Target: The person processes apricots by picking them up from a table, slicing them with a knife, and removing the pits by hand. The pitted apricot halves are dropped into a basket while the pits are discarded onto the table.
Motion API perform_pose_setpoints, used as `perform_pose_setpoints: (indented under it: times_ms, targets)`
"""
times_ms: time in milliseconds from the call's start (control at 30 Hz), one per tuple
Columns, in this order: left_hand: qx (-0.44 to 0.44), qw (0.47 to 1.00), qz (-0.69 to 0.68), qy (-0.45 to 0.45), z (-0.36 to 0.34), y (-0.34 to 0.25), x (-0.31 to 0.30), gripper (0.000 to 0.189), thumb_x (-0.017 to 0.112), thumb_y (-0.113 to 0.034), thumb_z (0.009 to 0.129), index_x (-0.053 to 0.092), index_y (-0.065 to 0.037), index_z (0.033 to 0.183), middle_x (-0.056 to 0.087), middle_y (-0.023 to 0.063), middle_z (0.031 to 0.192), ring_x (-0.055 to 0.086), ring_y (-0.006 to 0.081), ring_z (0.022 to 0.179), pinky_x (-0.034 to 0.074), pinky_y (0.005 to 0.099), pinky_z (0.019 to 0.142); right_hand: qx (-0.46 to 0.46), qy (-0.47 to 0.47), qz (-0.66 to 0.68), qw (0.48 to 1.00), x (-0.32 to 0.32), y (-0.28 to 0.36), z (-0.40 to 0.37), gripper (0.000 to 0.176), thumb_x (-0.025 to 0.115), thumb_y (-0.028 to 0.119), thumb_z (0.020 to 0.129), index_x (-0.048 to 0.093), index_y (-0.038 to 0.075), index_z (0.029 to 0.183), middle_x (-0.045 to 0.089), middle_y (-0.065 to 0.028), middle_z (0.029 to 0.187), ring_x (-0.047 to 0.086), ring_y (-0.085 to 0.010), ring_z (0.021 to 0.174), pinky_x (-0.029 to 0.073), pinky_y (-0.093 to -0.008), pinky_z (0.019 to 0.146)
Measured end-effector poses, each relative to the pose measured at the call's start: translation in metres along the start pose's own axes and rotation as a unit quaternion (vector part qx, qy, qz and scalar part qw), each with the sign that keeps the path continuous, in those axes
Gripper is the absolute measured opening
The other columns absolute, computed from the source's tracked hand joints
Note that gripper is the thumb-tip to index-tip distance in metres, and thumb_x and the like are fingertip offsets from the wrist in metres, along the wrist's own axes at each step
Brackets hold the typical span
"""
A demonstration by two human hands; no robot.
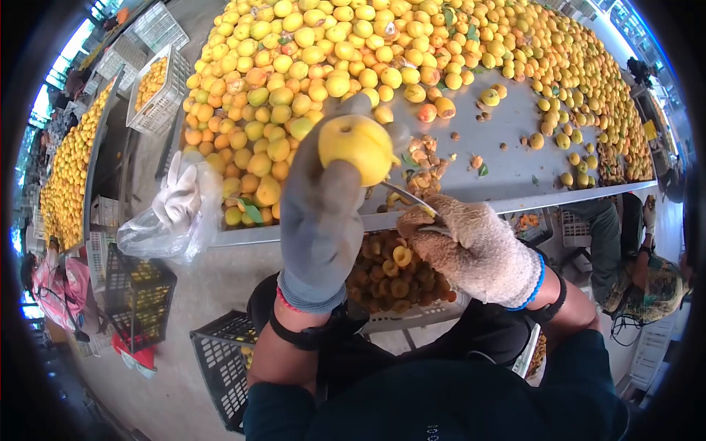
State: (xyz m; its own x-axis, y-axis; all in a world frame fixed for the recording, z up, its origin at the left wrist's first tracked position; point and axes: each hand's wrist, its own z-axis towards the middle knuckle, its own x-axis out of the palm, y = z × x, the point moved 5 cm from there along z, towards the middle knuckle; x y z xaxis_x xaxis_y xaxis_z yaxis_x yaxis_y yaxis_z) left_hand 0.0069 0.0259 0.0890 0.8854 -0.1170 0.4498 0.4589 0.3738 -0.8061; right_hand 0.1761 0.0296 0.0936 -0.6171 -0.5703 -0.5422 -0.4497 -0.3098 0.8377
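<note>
My left hand (323, 198), in a grey coated glove, is closed around a yellow peach (354, 149) raised over the table's near edge. The peach's stem hollow faces up. My right hand (471, 242), in a tan fabric glove with a blue cuff, grips a small knife (409, 195). Its thin metal blade points up and left, with the tip close to the underside of the peach. The knife's handle is mostly hidden in my fingers. Below my hands, a crate of halved peaches (397, 283) sits between my knees.
Whole peaches (279, 95) are heaped across the metal table (507, 165), with pits and scraps (423, 165) near its edge. At left a white glove (176, 191) lies in a plastic bag (158, 231). Black crates (224, 360) stand on the floor; another person (640, 279) sits at right.
</note>
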Motion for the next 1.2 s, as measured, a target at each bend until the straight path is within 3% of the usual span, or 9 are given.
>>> perform_pose_setpoints:
  times_ms: [133, 367, 467, 667, 767, 1000, 1033, 1100, 1200]
  targets:
    - [0.014, 0.997, -0.069, -0.045, 0.003, 0.003, -0.019, 0.057, 0.044, -0.028, 0.104, 0.035, 0.009, 0.146, 0.051, 0.018, 0.141, 0.055, 0.0304, 0.128, 0.037, 0.0448, 0.114, 0.073, -0.022, 0.063, 0.995, -0.02, 0.016, -0.008, 0.024, 0.062, 0.017, 0.096, 0.065, 0.003, 0.115, 0.068, -0.0178, 0.087, 0.068, -0.0397, 0.08, 0.054, -0.0377, 0.071]
    - [-0.028, 0.998, -0.059, 0.013, -0.002, 0.01, -0.007, 0.062, 0.045, -0.038, 0.104, 0.034, 0.004, 0.148, 0.043, 0.0172, 0.151, 0.054, 0.0355, 0.129, 0.036, 0.0567, 0.113, -0.064, -0.076, 0.02, 0.995, -0.013, 0.032, 0.009, 0.023, 0.063, 0.018, 0.094, 0.064, 0.005, 0.114, 0.067, -0.0194, 0.087, 0.067, -0.0409, 0.081, 0.053, -0.0422, 0.067]
    - [-0.02, 0.999, -0.033, 0.033, -0.002, 0.006, -0.002, 0.061, 0.046, -0.036, 0.104, 0.035, 0.005, 0.148, 0.043, 0.0173, 0.151, 0.055, 0.0358, 0.129, 0.038, 0.0564, 0.111, 0.032, -0.006, 0.038, 0.999, -0.011, 0.035, 0.014, 0.029, 0.058, 0.01, 0.096, 0.061, -0.004, 0.121, 0.069, -0.0131, 0.087, 0.067, -0.0185, 0.075, 0.053, -0.0307, 0.073]
    - [-0.012, 0.999, 0.008, 0.046, -0.002, 0.004, -0.002, 0.059, 0.045, -0.036, 0.104, 0.037, 0.005, 0.146, 0.043, 0.0176, 0.15, 0.056, 0.0359, 0.127, 0.039, 0.055, 0.111, 0.02, -0.009, 0.007, 1.0, -0.008, 0.03, 0.015, 0.026, 0.056, 0.008, 0.096, 0.062, -0.003, 0.118, 0.069, -0.0124, 0.097, 0.069, -0.0221, 0.083, 0.053, -0.0316, 0.076]
    - [-0.048, 0.999, -0.018, 0.005, -0.011, 0.01, -0.001, 0.059, 0.04, -0.038, 0.105, 0.037, 0.004, 0.146, 0.047, 0.0182, 0.146, 0.056, 0.0356, 0.127, 0.039, 0.0537, 0.112, -0.008, -0.069, 0.003, 0.998, -0.003, 0.025, 0.009, 0.02, 0.064, 0.02, 0.093, 0.064, 0.009, 0.11, 0.068, -0.0194, 0.086, 0.067, -0.0422, 0.085, 0.055, -0.045, 0.069]
    - [-0.086, 0.995, -0.026, -0.047, -0.014, 0.037, 0.001, 0.06, 0.031, -0.043, 0.108, 0.038, 0.003, 0.147, 0.055, 0.0196, 0.138, 0.055, 0.0348, 0.127, 0.039, 0.0505, 0.112, -0.041, -0.121, 0.084, 0.988, 0.02, 0.004, 0.019, 0.017, 0.062, 0.018, 0.095, 0.063, 0.006, 0.108, 0.066, -0.0196, 0.085, 0.066, -0.0419, 0.081, 0.053, -0.0435, 0.068]
    - [-0.063, 0.997, 0.006, -0.054, -0.012, 0.038, -0.004, 0.059, 0.032, -0.04, 0.108, 0.036, 0.004, 0.147, 0.055, 0.0193, 0.138, 0.057, 0.0348, 0.124, 0.041, 0.0503, 0.111, 0.033, -0.075, 0.098, 0.992, 0.019, 0.001, 0.02, 0.017, 0.06, 0.016, 0.096, 0.062, 0.004, 0.107, 0.064, -0.0206, 0.086, 0.065, -0.0408, 0.081, 0.051, -0.0426, 0.068]
    - [-0.074, 0.997, 0.0, -0.01, -0.005, 0.027, -0.013, 0.052, 0.044, -0.025, 0.104, 0.038, 0.007, 0.144, 0.057, 0.0154, 0.129, 0.054, 0.0246, 0.127, 0.044, 0.0381, 0.105, 0.009, -0.033, 0.123, 0.992, 0.009, 0.006, 0.023, 0.017, 0.06, 0.017, 0.096, 0.062, 0.003, 0.107, 0.065, -0.0207, 0.087, 0.066, -0.0397, 0.082, 0.051, -0.0416, 0.069]
    - [-0.075, 0.997, 0.027, 0.013, -0.003, 0.016, -0.011, 0.053, 0.04, -0.03, 0.106, 0.036, 0.005, 0.146, 0.062, 0.0165, 0.124, 0.06, 0.0293, 0.12, 0.046, 0.0438, 0.104, 0.012, 0.001, 0.179, 0.984, 0.006, 0.013, 0.021, 0.018, 0.06, 0.017, 0.097, 0.063, 0.003, 0.107, 0.065, -0.02, 0.086, 0.066, -0.0382, 0.081, 0.051, -0.04, 0.069]
